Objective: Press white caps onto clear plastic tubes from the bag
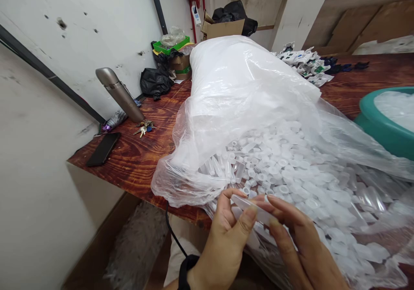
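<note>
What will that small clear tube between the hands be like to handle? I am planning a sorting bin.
The tube is probably light: fingertips of the left hand and right hand carry it. Its round, slim shape suggests it would roll on the table. It looks stiff, holding straight between the hands.

A scuffed white wall (pixel 48 87) — pocked with small holes — runs along the left, crossed by a dark slanting pipe (pixel 48 72). A reddish wood-grain table (pixel 136 156) fills the room; cardboard sheets (pixel 365 27) lean at the far right.
</note>
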The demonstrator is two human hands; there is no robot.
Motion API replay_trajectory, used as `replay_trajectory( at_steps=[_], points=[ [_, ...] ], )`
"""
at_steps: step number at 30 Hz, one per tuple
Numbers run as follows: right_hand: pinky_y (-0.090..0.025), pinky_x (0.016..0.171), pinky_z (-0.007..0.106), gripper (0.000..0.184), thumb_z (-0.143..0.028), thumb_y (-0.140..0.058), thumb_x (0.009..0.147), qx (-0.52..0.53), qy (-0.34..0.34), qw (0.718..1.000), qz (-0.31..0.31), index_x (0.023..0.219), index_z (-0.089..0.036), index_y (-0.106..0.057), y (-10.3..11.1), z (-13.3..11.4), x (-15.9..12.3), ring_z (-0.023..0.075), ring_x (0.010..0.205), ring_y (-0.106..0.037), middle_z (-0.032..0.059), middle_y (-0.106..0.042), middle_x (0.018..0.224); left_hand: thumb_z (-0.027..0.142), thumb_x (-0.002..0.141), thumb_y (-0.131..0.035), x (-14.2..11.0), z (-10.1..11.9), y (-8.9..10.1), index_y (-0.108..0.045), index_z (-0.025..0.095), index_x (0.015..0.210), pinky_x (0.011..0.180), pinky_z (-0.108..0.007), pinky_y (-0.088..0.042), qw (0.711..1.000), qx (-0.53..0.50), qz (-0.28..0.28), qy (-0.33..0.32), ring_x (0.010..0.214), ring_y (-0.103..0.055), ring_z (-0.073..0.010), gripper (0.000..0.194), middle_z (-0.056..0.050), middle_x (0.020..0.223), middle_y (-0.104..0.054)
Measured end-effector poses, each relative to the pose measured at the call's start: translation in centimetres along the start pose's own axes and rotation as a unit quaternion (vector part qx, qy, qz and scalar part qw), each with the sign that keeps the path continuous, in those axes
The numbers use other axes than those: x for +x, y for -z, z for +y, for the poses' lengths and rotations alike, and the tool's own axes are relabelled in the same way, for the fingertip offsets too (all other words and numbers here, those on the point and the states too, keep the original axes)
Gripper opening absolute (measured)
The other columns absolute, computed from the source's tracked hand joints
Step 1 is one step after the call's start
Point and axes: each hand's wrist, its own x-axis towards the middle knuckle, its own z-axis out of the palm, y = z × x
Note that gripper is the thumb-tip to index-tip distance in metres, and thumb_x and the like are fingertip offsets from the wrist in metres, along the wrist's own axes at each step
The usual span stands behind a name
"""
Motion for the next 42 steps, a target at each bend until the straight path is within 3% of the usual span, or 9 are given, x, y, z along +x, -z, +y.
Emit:
replay_trajectory(
  at_steps=[3,10,14,17,20,24,27,36,42],
  points=[
    [-0.066,0.082,0.022,0.036,-0.035,-0.039,0.115,0.029,-0.017,0.998,-0.053,0.149,-0.034,-0.05,-0.2,0.4,0.0,0.0169,0.102,-0.079,0.004,-0.076,0.122,0.038,0.094,-0.081,0.0,0.1,-0.2,-0.047,0.025,0.108,0.074,-0.024,-0.052,1.0,-0.011,-0.005,0.013,0.081,-0.074,-0.0137,0.039,-0.001,0.099,-0.079],
    [-0.063,0.096,0.029,0.038,-0.034,-0.044,0.114,0.047,0.0,0.997,-0.066,0.151,-0.033,-0.044,-0.5,0.0,0.2,0.0199,0.122,-0.073,0.0082,-0.07,0.138,0.038,0.096,-0.078,0.7,0.4,-0.1,-0.045,0.025,0.112,0.073,-0.024,-0.052,1.0,0.004,0.006,0.007,0.074,-0.072,-0.0132,0.039,-0.001,0.094,-0.076],
    [-0.065,0.076,0.025,0.042,-0.041,-0.043,0.114,-0.03,0.03,0.99,-0.138,0.155,-0.035,-0.042,2.1,1.2,3.3,0.0177,0.09,-0.079,0.0043,-0.076,0.112,0.042,0.096,-0.075,2.2,3.9,0.2,-0.043,0.026,0.109,0.066,-0.024,-0.051,0.997,0.069,0.004,-0.018,0.071,-0.07,-0.0145,0.038,-0.001,0.095,-0.074],
    [-0.062,0.089,0.043,0.045,-0.052,-0.043,0.111,-0.196,0.111,0.972,-0.067,0.146,-0.027,-0.056,4.2,4.2,6.0,0.0312,0.11,-0.073,0.0133,-0.069,0.122,0.043,0.1,-0.067,4.2,8.1,0.9,-0.049,0.025,0.108,0.065,-0.024,-0.048,0.967,0.244,-0.045,-0.063,0.065,-0.062,-0.0126,0.027,0.002,0.085,-0.068],
    [-0.057,0.092,0.054,0.052,-0.048,-0.035,0.111,-0.292,0.158,0.942,-0.05,0.144,-0.015,-0.058,4.9,7.3,7.6,0.0379,0.11,-0.069,0.0199,-0.065,0.12,0.032,0.103,-0.058,6.7,11.2,1.6,-0.061,0.022,0.108,0.067,-0.025,-0.044,0.84,0.514,-0.143,-0.097,0.071,-0.057,-0.0141,0.011,0.001,0.082,-0.062],
    [-0.057,0.09,0.048,0.04,-0.031,-0.037,0.11,-0.286,0.176,0.938,-0.086,0.136,-0.016,-0.063,4.5,8.7,8.2,0.0325,0.104,-0.069,0.0157,-0.066,0.113,0.006,0.096,-0.051,9.6,12.2,2.3,-0.067,0.022,0.115,0.079,-0.031,-0.046,0.541,0.793,-0.235,-0.151,0.09,-0.062,-0.021,0.029,-0.005,0.105,-0.064],
    [-0.057,0.084,0.045,0.038,-0.029,-0.039,0.108,-0.288,0.167,0.938,-0.093,0.135,-0.02,-0.064,4.3,8.5,8.2,0.0322,0.1,-0.071,0.0137,-0.068,0.111,0.0,0.091,-0.053,11.1,11.5,2.5,-0.067,0.021,0.105,0.075,-0.032,-0.047,0.448,0.843,-0.252,-0.157,0.081,-0.06,-0.0208,0.029,-0.005,0.101,-0.061],
    [-0.056,0.073,0.042,0.038,-0.025,-0.04,0.105,-0.307,0.138,0.939,-0.064,0.131,-0.02,-0.067,4.1,8.2,8.4,0.0309,0.09,-0.071,0.0122,-0.068,0.103,0.024,0.1,-0.067,9.9,10.2,2.0,-0.063,0.019,0.108,0.08,-0.034,-0.051,0.504,0.815,-0.217,-0.188,0.097,-0.07,-0.0278,0.01,-0.01,0.107,-0.071],
    [-0.058,0.081,0.042,0.038,-0.027,-0.042,0.106,-0.283,0.149,0.945,-0.063,0.138,-0.016,-0.061,3.9,8.4,8.6,0.0309,0.101,-0.072,0.0149,-0.069,0.114,0.035,0.103,-0.064,5.7,8.8,1.3,-0.071,0.023,0.124,0.095,-0.031,-0.049,0.721,0.651,-0.198,-0.132,0.114,-0.072,-0.026,0.025,-0.008,0.123,-0.077]
  ],
)
